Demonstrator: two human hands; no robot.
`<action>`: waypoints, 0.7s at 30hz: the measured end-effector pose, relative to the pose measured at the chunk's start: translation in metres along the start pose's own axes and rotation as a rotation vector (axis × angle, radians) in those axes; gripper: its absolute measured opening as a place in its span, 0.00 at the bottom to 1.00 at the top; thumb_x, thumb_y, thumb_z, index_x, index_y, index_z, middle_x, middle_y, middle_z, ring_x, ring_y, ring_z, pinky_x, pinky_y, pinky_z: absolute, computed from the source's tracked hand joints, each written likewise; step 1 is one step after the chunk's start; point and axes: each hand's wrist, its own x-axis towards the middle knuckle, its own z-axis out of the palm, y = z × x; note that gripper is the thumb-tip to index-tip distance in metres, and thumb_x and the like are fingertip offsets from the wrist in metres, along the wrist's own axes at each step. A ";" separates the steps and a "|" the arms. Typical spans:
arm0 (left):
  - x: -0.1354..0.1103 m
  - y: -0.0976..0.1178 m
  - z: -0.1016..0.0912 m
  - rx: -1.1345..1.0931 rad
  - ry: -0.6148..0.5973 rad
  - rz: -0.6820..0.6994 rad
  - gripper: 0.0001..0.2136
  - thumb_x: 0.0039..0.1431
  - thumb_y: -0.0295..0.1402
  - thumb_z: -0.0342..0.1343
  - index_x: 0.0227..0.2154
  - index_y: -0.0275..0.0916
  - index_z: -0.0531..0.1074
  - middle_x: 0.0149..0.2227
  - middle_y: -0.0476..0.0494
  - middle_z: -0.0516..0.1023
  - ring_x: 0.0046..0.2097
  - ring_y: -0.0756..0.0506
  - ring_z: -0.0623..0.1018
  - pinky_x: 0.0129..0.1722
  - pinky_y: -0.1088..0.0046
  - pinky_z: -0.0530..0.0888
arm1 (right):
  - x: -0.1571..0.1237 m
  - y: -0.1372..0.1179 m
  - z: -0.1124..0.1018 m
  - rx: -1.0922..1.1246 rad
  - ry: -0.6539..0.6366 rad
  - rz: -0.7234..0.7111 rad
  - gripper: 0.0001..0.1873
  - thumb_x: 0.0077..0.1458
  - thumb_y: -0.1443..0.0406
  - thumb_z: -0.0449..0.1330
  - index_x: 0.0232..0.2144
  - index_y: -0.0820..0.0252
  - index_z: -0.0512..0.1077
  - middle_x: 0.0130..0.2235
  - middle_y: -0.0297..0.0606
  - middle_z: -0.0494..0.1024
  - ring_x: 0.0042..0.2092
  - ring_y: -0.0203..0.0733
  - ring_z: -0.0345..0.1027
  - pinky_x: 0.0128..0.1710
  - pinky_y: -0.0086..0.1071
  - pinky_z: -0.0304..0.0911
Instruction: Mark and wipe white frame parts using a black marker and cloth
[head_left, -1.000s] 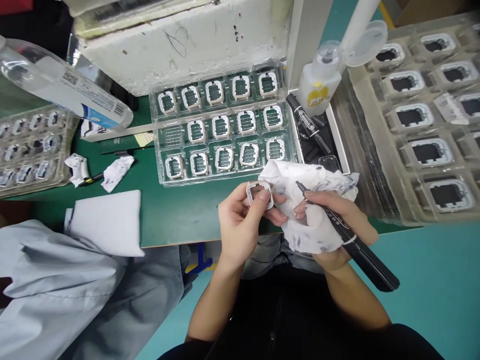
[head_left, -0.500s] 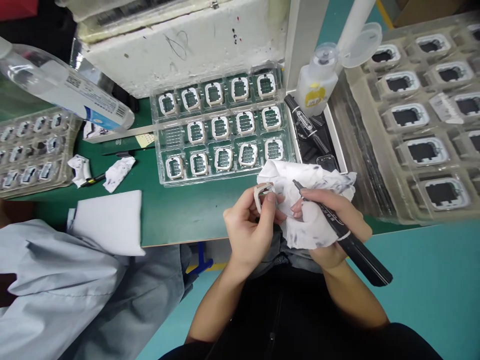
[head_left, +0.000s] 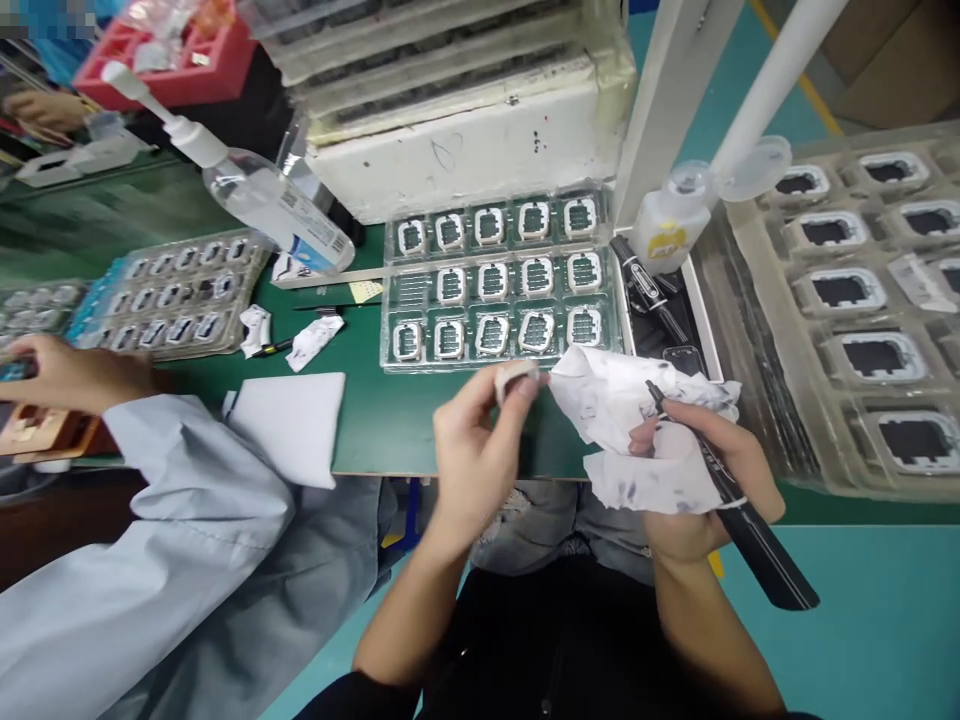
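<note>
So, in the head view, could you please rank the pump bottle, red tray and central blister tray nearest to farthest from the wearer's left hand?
1. Central blister tray: just beyond the left hand.
2. Pump bottle: ahead-left.
3. Red tray: upper left.

Green bench (head_left: pixel 397 435): clear tray (head_left: pixel 412 288), white-walled box (head_left: pixel 703 322) just beside it, folded white cloth (head_left: pixel 289 425) and paper scraps (head_left: pixel 313 342) further left.

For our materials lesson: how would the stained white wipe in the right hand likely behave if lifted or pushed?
The wipe probably flops, since it creases and curls around the right hand. It looks thin, so likely light. Its crumpled folds suggest it wouldn't roll.
</note>
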 end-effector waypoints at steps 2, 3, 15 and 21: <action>0.028 -0.002 -0.026 0.141 0.094 0.089 0.07 0.73 0.39 0.69 0.44 0.42 0.87 0.41 0.44 0.87 0.41 0.45 0.83 0.43 0.69 0.77 | 0.002 -0.002 0.005 -0.007 0.097 -0.008 0.14 0.67 0.67 0.69 0.53 0.51 0.88 0.34 0.35 0.88 0.32 0.48 0.83 0.39 0.46 0.82; 0.045 -0.004 -0.039 0.225 0.158 0.124 0.06 0.70 0.39 0.70 0.42 0.42 0.86 0.39 0.45 0.85 0.38 0.46 0.82 0.39 0.69 0.76 | 0.003 -0.003 0.008 -0.007 0.114 -0.015 0.13 0.67 0.67 0.69 0.52 0.52 0.89 0.33 0.35 0.88 0.32 0.47 0.82 0.39 0.44 0.82; 0.172 -0.038 -0.097 0.839 0.268 -0.067 0.09 0.57 0.33 0.67 0.38 0.42 0.74 0.31 0.47 0.79 0.40 0.37 0.84 0.51 0.59 0.80 | 0.001 0.002 0.009 -0.025 0.089 0.016 0.11 0.67 0.64 0.70 0.50 0.52 0.88 0.35 0.33 0.89 0.34 0.47 0.85 0.39 0.41 0.81; 0.170 -0.028 -0.094 1.067 0.177 -0.115 0.10 0.63 0.41 0.64 0.31 0.42 0.77 0.37 0.35 0.84 0.49 0.30 0.83 0.60 0.50 0.77 | 0.003 0.002 0.011 -0.019 0.113 -0.019 0.11 0.66 0.63 0.71 0.49 0.52 0.89 0.36 0.34 0.90 0.37 0.47 0.86 0.41 0.39 0.81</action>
